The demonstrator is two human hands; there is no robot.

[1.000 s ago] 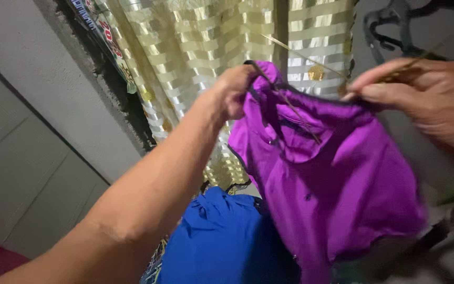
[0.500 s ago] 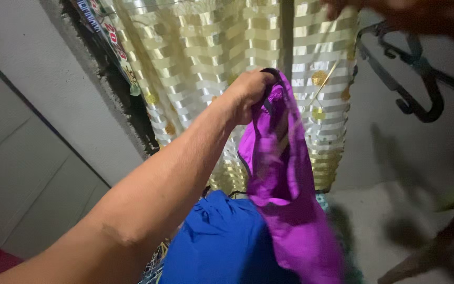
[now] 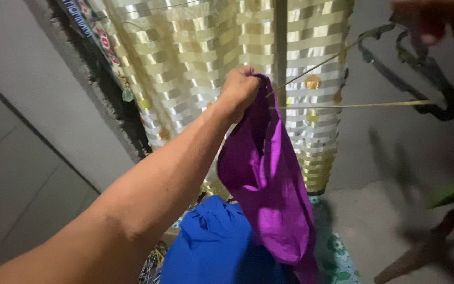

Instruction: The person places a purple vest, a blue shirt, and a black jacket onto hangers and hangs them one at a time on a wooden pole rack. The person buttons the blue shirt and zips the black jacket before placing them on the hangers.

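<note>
My left hand (image 3: 239,90) is raised and gripped on the top edge of a purple garment (image 3: 265,189), which hangs down limp from my fist. My right hand (image 3: 437,21) is blurred at the top right corner, next to a bunch of dark clothes hangers (image 3: 421,73); whether it grips one is unclear. Thin yellowish lines (image 3: 353,105) stretch from beside the garment toward the hangers.
A gold and white striped curtain (image 3: 195,68) hangs behind the garment. A blue cloth (image 3: 208,244) lies below, on a patterned surface (image 3: 337,257). A grey wall (image 3: 32,131) is on the left, and a dark wooden piece (image 3: 432,242) is at the lower right.
My right hand has let go of the purple garment and moved up to the hangers at the top right. The garment now hangs from my left hand alone.
</note>
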